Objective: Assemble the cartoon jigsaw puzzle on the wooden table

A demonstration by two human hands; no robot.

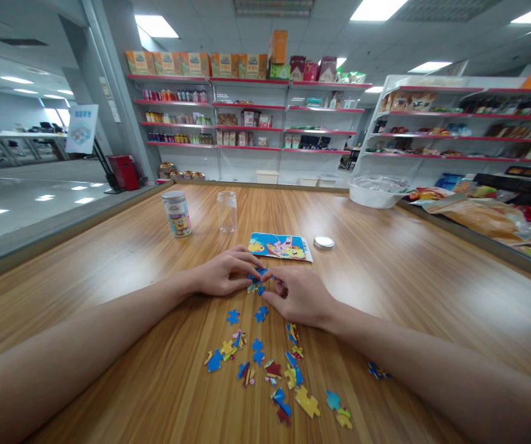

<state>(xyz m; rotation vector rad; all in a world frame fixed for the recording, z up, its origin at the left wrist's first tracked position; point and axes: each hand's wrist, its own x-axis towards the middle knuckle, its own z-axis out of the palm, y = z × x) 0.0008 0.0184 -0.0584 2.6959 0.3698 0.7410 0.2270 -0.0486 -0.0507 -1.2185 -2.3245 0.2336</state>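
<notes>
Puzzle pieces (pixel 258 282) between both hands' fingertips.

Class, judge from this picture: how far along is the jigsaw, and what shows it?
Early stage. Done: the clear jar stands empty, its lid off beside the picture card. In hand: the left hand and right hand press a few joined pieces together on the table. Left: most loose pieces lie scattered, unjoined, near the camera.
</notes>
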